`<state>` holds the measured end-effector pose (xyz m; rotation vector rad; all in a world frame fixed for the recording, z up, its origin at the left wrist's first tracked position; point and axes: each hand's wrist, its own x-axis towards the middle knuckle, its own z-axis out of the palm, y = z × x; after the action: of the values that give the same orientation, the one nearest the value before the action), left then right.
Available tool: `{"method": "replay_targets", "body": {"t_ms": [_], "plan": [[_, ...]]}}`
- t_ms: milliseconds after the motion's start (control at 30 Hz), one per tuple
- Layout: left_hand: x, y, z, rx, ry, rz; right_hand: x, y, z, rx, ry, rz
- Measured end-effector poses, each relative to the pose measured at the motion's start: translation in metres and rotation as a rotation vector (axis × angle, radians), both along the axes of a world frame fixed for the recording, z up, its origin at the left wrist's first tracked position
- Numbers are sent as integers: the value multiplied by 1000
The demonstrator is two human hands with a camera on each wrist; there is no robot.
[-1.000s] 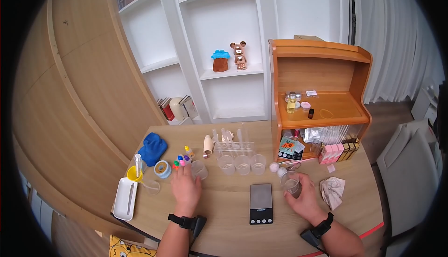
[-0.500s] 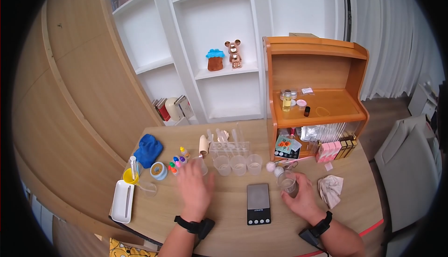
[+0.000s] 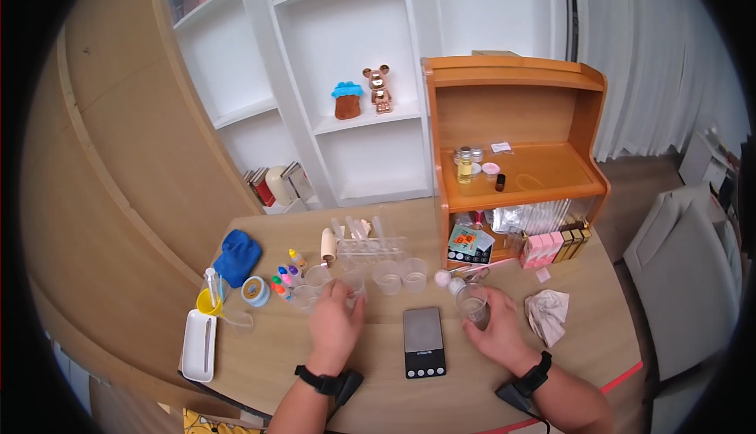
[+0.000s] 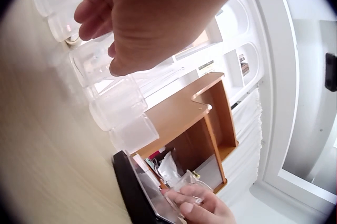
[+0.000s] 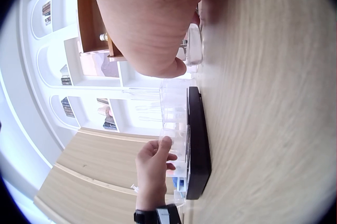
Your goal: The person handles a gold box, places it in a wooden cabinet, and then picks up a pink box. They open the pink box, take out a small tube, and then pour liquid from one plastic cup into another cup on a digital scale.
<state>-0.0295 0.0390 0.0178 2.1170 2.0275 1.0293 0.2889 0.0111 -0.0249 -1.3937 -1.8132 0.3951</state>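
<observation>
My left hand (image 3: pixel 337 328) is at a clear plastic cup (image 3: pixel 354 283), its thumb and fingers on either side of it. In the left wrist view this cup (image 4: pixel 84 63) shows between fingers and thumb. My right hand (image 3: pixel 501 328) grips another clear plastic cup (image 3: pixel 471 305), thumb on the near side; the right wrist view shows it close over the table. Two more cups, one farther back (image 3: pixel 318 276) and one nearer (image 3: pixel 302 298), stand left of my left hand. To its right are a cup (image 3: pixel 387 278) and another cup (image 3: pixel 414 275).
A digital scale (image 3: pixel 424 343) lies between the hands. Behind the cups is a test tube rack (image 3: pixel 370 249). Small colored bottles (image 3: pixel 288 275), a blue cloth (image 3: pixel 238 258) and a white tray (image 3: pixel 200 346) are left. A crumpled cloth (image 3: pixel 546 316) and wooden shelf (image 3: pixel 516 135) are right.
My left hand has moved right, away from the colored bottles, to the leftmost cup of the row of three. A cup now shows where it was. The right hand keeps its cup; the view shifts.
</observation>
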Motion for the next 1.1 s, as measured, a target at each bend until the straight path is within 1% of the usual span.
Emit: {"method": "replay_targets", "body": {"t_ms": [67, 133, 200, 233, 300, 333, 400, 433, 567, 633, 667, 733, 767, 833, 967, 1100], "plan": [[1, -15, 11, 75, -18, -9, -2, -2, 5, -10, -14, -25], [11, -31, 27, 28, -33, -47, -3, -4, 5, -22, -27, -42], [23, -39, 30, -15, -237, -211, -2, -2, 4, 10, -57, -31], [29, -42, 30, -16, -238, -215, -2, -2, 7, 8, -59, -34], [43, -46, 27, -158, -312, -319, -4, -3, 12, 17, -85, -46], [49, -45, 22, -158, -318, -323, -4, -3, 13, 16, -90, -50], [58, -42, 11, -116, -294, -441, -4, -2, 11, 11, -100, -62], [61, -42, 13, -80, -234, -474, -3, -2, 10, 9, -104, -66], [61, -40, 3, -110, -194, -509, -4, -2, 9, 13, -112, -61], [61, -41, -1, -139, -313, -496, -3, -2, 6, 9, -119, -63], [62, -41, -2, -143, -318, -495, -3, -1, 4, 13, -108, -57], [63, -40, -4, -107, -455, -518, -3, -1, 3, 11, -102, -49], [64, -39, -6, -109, -460, -514, -3, -1, 5, 11, -92, -52], [64, -39, -9, -118, -353, -495, -5, -2, 7, 7, -87, -38], [57, -39, -19, -116, -362, -472, -4, -1, 9, -14, -75, -36], [52, -38, -28, -66, -367, -511, -3, 0, 8, -12, -89, -35]]}}
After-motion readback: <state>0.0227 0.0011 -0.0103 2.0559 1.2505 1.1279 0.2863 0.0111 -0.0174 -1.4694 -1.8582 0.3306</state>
